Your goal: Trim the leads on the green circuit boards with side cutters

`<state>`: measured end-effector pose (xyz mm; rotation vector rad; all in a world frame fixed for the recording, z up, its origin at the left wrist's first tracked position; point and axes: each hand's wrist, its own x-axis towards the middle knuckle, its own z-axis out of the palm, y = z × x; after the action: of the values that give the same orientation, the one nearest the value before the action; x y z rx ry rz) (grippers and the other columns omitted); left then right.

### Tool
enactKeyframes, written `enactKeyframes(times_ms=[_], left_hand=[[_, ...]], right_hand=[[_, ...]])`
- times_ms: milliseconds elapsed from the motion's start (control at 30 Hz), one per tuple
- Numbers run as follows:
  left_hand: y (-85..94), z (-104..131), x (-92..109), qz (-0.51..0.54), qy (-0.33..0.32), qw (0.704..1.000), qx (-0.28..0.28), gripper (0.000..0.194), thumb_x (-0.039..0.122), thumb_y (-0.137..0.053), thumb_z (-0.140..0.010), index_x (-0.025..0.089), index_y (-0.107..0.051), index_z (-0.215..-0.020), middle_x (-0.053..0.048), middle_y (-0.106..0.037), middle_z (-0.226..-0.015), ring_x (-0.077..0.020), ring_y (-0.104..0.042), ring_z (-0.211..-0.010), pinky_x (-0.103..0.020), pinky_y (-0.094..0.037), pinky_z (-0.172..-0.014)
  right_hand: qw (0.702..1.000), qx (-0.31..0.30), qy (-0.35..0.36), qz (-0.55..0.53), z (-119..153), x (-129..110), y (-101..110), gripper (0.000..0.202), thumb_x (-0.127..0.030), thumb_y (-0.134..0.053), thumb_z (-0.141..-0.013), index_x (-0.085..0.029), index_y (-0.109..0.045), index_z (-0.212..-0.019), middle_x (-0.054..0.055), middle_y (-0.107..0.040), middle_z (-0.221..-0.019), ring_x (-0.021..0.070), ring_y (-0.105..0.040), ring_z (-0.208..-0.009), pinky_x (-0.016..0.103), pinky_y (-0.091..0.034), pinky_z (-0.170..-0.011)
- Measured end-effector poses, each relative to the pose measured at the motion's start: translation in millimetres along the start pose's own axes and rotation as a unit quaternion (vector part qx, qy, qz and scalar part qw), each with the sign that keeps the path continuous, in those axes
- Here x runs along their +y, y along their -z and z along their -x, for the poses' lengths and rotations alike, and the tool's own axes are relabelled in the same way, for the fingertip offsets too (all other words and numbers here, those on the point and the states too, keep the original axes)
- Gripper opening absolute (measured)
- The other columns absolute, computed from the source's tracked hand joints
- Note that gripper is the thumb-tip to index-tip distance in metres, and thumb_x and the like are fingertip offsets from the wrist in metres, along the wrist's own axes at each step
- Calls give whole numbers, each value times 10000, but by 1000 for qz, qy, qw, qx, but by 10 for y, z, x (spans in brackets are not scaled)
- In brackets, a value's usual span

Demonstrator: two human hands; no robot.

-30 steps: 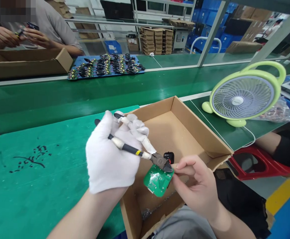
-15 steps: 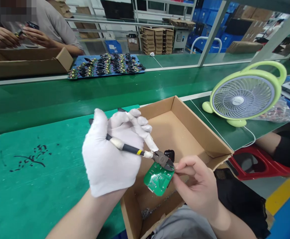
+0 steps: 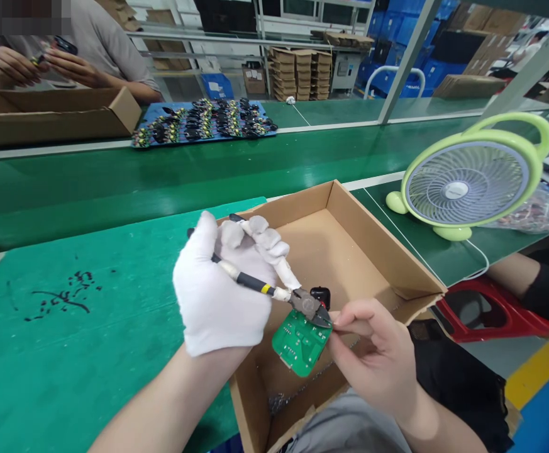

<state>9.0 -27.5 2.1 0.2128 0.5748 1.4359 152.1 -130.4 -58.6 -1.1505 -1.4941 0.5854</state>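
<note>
Pliers (image 3: 306,304) lie loosely gripped in the gloved left hand (image 3: 222,289), tips at the circuit board's (image 3: 297,346) corner, over metal scraps (image 3: 278,402) in the box (image 3: 373,236); some snipping looks done, the amount left unclear. Right hand (image 3: 378,352) pinches the board, fingertips partly hiding the contact

The pliers (image 3: 305,304), held circuit board (image 3: 299,346) and fan (image 3: 472,179) number one each.
</note>
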Motion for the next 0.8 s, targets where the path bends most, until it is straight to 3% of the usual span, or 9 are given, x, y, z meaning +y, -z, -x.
enactKeyframes(times_ms=[433, 800], left_hand=[[-41, -3, 48, 23, -2, 999, -30, 516, 364, -356, -1038, 178, -208, -580, -8, -385, -609, -94, -315, -474, -226, -345, -439], [-84, -20, 61, 32, 11, 999, -33, 525, 351, -356, -1040, 181, -194, -570, -11, -388, -601, -95, -327, -460, -230, -322, -431]], right_hand=[[999, -41, 20, 15, -40, -42, -26, 272, 1, -601, -828, -249, -561, -928, -44, -751, -809, 102, -772, -694, 99, -595, -690], [996, -67, -47, -44, -64, -56, -19, 288, 13, -587, -815, -246, -576, -940, -43, -760, -759, 120, -763, -676, 141, -608, -670]])
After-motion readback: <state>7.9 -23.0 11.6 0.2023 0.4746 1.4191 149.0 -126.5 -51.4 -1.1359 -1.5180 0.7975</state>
